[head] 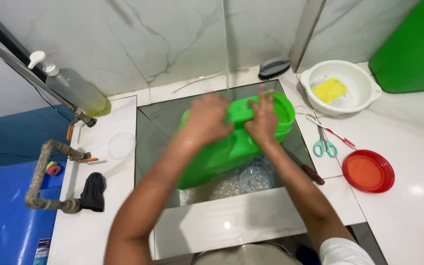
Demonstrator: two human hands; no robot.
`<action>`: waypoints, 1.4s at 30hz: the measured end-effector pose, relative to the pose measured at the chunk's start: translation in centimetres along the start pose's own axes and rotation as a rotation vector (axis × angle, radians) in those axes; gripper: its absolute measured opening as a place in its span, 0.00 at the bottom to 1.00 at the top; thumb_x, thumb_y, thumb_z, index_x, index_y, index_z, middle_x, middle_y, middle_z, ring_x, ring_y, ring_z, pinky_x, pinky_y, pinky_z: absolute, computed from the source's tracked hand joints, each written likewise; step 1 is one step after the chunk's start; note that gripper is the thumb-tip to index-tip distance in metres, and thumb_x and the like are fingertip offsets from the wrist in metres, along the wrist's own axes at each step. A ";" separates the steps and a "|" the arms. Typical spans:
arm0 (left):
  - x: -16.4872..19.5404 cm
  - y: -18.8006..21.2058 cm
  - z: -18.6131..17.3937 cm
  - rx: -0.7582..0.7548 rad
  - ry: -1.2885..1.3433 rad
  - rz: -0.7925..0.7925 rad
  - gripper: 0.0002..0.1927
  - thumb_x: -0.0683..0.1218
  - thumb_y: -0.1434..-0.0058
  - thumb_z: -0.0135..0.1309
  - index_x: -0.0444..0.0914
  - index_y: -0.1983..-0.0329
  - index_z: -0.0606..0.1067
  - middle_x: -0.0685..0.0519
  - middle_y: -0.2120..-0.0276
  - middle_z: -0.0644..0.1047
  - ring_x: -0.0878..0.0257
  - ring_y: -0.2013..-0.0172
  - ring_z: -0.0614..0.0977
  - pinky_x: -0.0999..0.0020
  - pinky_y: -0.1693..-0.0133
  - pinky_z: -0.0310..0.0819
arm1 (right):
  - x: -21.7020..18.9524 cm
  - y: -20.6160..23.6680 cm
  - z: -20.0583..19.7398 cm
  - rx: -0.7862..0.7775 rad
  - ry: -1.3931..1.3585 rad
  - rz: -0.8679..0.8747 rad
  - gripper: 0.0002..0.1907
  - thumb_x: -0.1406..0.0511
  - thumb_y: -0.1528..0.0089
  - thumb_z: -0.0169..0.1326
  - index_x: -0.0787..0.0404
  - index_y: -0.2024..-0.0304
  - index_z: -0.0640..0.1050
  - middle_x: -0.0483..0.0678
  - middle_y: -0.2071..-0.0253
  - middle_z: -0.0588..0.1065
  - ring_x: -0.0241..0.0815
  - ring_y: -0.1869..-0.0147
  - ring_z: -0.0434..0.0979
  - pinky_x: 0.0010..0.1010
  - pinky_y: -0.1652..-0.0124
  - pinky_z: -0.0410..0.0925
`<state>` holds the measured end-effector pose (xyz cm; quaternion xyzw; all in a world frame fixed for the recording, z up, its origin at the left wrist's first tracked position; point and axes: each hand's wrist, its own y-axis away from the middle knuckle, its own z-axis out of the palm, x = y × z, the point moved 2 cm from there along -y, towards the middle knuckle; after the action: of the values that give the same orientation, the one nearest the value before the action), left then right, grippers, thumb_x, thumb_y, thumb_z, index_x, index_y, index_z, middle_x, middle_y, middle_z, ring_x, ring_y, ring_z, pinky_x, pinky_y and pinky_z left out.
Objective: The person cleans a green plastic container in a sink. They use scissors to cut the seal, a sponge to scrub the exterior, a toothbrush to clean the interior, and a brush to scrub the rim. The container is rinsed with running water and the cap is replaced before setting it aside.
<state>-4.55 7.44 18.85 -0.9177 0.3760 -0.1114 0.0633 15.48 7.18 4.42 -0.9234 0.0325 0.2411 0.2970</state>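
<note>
Over the sink (159,128), both hands' fingers (266,100) closed on a green plastic container (222,152), gripping its rim.

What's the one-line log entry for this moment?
hands: left, right both on green container | place: over sink | nearby: scissors, red plate

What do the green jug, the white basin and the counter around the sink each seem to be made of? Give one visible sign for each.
Green jug: probably plastic, uniform bright colour with a soft sheen. White basin: likely plastic too, thin rolled rim, dull gloss. Counter: glossy white tile or polished stone, light reflections and visible joints; which one is unclear.
</note>
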 end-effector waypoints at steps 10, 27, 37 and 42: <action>-9.0 7.4 9.6 -0.210 -0.024 -0.337 0.20 0.52 0.47 0.61 0.41 0.53 0.76 0.40 0.68 0.81 0.40 0.65 0.83 0.43 0.63 0.77 | 9.1 -5.8 0.9 -0.479 -0.314 -0.020 0.29 0.65 0.42 0.54 0.64 0.38 0.74 0.61 0.31 0.68 0.59 0.28 0.66 0.42 0.31 0.61; -12.2 32.7 -8.1 0.466 0.177 -0.960 0.15 0.39 0.47 0.64 0.33 0.55 0.81 0.45 0.71 0.83 0.62 0.70 0.84 0.64 0.65 0.77 | 11.3 -16.5 11.1 -0.270 0.119 -0.432 0.30 0.56 0.36 0.55 0.72 0.40 0.72 0.65 0.45 0.74 0.63 0.43 0.76 0.51 0.47 0.70; -14.2 27.6 -4.4 0.632 0.514 -0.839 0.15 0.37 0.42 0.60 0.34 0.51 0.81 0.50 0.64 0.84 0.66 0.65 0.83 0.69 0.62 0.77 | 1.7 1.0 15.0 -1.089 -1.530 1.069 0.31 0.46 0.34 0.48 0.63 0.41 0.76 0.54 0.44 0.78 0.49 0.44 0.79 0.46 0.43 0.72; -14.7 28.0 -4.8 0.513 0.475 -0.827 0.17 0.36 0.44 0.60 0.34 0.50 0.81 0.50 0.66 0.85 0.66 0.66 0.84 0.69 0.63 0.78 | 6.4 -7.3 13.3 -0.899 -1.650 0.889 0.31 0.47 0.33 0.48 0.63 0.40 0.76 0.54 0.44 0.78 0.49 0.43 0.79 0.45 0.43 0.71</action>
<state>-34.87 -2.23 15.54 -0.8939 -0.0519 -0.4195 0.1493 16.99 21.17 -4.09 -0.4016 0.0639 0.8757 -0.2605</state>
